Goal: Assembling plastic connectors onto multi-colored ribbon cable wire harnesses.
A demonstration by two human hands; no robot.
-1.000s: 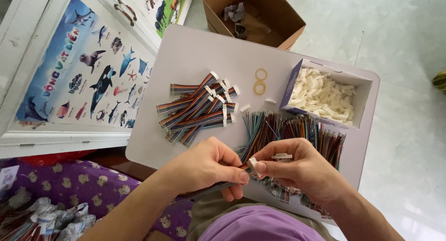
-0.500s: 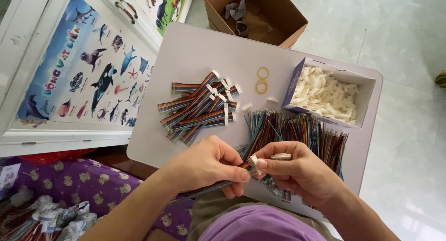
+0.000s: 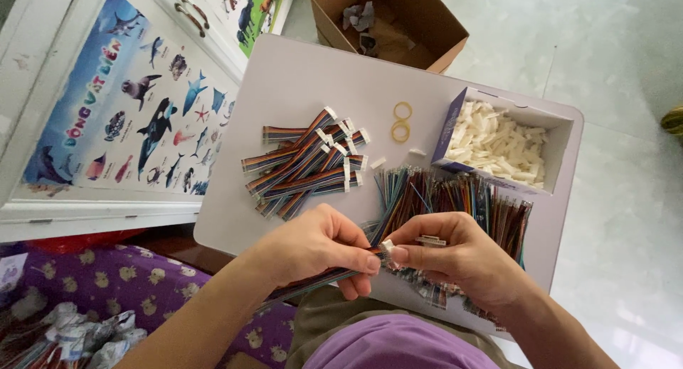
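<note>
From the head view, my left hand (image 3: 313, 251) is closed in a pinch on a flat rainbow ribbon cable (image 3: 324, 276) and my right hand (image 3: 455, 259) pinches the white connector (image 3: 388, 246) at its end, over the near edge of the white tray table (image 3: 284, 91). I'd judge the wires must stay flat and aligned while seating. 1 cable, multicoloured, trailing toward my lap.
</note>
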